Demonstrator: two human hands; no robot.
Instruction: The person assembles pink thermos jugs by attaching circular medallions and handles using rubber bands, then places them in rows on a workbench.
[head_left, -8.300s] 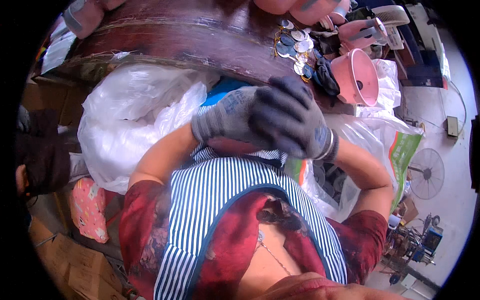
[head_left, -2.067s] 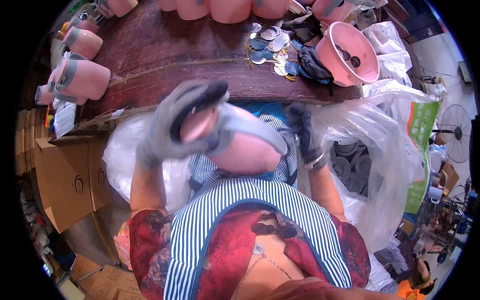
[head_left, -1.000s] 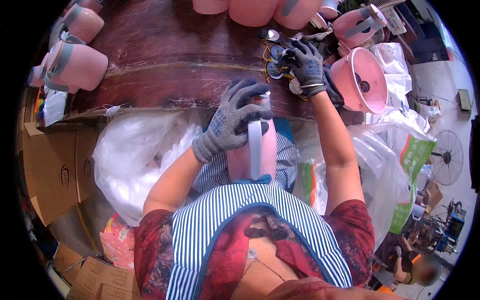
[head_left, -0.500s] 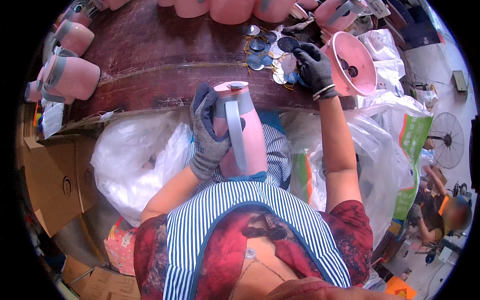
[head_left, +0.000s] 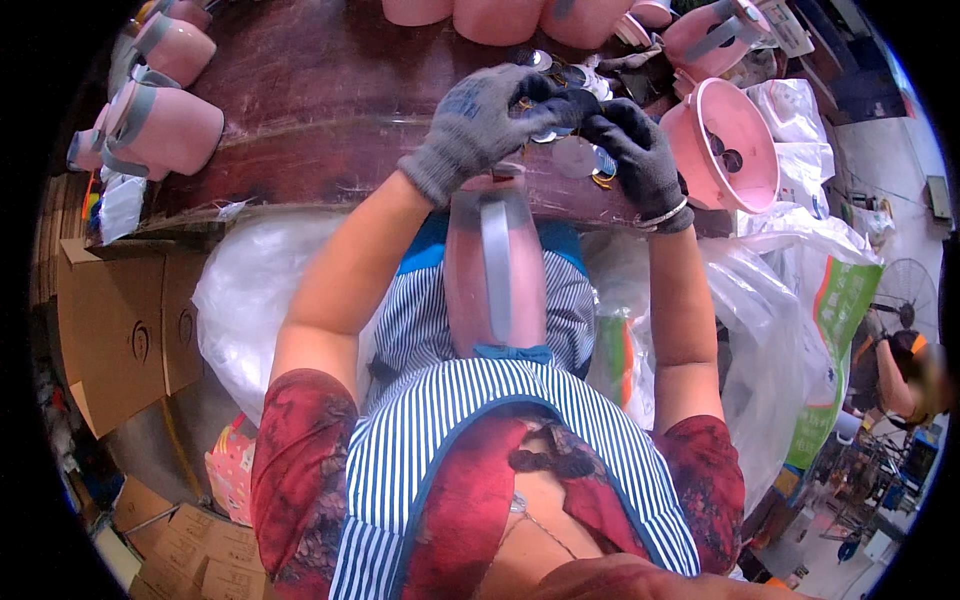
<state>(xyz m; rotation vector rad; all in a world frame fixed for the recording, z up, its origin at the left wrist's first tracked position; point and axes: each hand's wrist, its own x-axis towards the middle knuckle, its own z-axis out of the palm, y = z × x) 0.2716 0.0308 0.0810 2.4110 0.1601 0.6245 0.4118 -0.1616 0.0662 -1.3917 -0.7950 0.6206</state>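
In grey gloves, my left hand point(head_left: 470, 125) and my right hand point(head_left: 640, 155) meet above the table's near edge. Their fingers pinch a dark round hang tag point(head_left: 575, 107) between them, partly hidden by the gloves. Below, a pink vacuum jug point(head_left: 466, 280) with a grey neck and light grey handle stands upright between my legs, its base by my apron and neither hand on it. More round hang tags point(head_left: 573, 157), some with yellow strings, lie on the table behind and beneath my fingers, largely covered by the hands.
Pink jugs point(head_left: 175, 125) stand at the table's left, and several more line the far edge. Right of my right hand, a pink basin point(head_left: 750, 150) tilts with dark round pieces inside. Plastic bags point(head_left: 255, 290) hang below the table; cardboard boxes point(head_left: 125, 330) stand left. Another person works far right.
My left hand has let go of the jug and moved up and right to join my right hand at the dark tag. The right hand has drawn slightly nearer, off the tag pile.
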